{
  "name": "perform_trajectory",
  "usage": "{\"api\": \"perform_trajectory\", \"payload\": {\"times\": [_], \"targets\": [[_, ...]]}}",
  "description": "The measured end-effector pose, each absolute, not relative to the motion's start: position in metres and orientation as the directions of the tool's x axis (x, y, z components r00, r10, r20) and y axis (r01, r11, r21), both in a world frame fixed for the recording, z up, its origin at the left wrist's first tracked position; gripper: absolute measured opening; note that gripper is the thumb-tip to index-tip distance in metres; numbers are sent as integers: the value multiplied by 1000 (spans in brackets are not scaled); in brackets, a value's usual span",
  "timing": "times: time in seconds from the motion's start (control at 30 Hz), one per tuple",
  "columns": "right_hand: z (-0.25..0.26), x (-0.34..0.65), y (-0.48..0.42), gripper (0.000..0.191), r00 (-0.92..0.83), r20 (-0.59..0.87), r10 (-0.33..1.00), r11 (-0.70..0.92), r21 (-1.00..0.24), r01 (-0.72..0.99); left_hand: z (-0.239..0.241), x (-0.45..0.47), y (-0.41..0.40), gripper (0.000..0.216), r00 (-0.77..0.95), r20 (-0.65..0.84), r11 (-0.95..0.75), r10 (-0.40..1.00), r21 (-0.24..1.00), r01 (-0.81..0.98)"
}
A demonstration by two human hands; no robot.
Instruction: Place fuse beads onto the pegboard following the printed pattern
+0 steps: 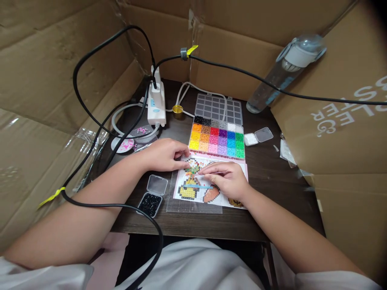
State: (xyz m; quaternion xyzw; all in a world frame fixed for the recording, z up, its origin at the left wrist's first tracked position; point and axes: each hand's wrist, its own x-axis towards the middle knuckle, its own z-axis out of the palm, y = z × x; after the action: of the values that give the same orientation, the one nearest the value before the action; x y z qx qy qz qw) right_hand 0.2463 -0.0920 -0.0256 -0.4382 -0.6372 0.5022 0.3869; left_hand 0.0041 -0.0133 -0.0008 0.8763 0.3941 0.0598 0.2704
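Note:
My right hand [228,179] pinches thin tweezers [196,174], their tip over a printed bead pattern sheet [225,197]. At the sheet's upper left rests my left hand [165,155], fingers curled and thumb apart from them, with nothing visible between. Beneath the sheet, a clear pegboard [196,207] sticks out toward the front and left. Small coloured beads [192,170] lie on the pattern near both hands. Across the printed figures runs a light-blue strip [198,186]. Behind my hands stands an opened bead box [217,139] with many colours sorted in compartments.
Left front, a small open case holds black beads [150,204]; another with white beads [250,139] sits at right. A white dish [122,144] bears pink beads. Behind are a power strip [156,108], gold cup [177,111] and bottle [284,74]. A black cable [105,205] crosses my left arm.

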Motion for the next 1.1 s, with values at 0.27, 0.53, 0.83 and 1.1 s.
{"api": "perform_trajectory", "payload": {"times": [0.27, 0.53, 0.83, 1.1], "targets": [[-29, 248, -92, 13, -343, 64, 937, 135, -972, 190, 2, 4, -14, 32, 694, -109, -567, 711, 494, 659], [-29, 248, -91, 14, -356, 86, 931, 158, -972, 177, 1, 4, -14, 33, 697, -110, -571, 709, 490, 659], [-30, 248, -91, 15, -359, 91, 929, 161, -972, 170, 1, 4, -14, 33, 697, -113, -571, 709, 489, 659], [-15, 262, -83, 13, -194, 141, 971, 165, -980, 113, 1, 2, -13, 33, 680, -147, -545, 718, 488, 681]]}}
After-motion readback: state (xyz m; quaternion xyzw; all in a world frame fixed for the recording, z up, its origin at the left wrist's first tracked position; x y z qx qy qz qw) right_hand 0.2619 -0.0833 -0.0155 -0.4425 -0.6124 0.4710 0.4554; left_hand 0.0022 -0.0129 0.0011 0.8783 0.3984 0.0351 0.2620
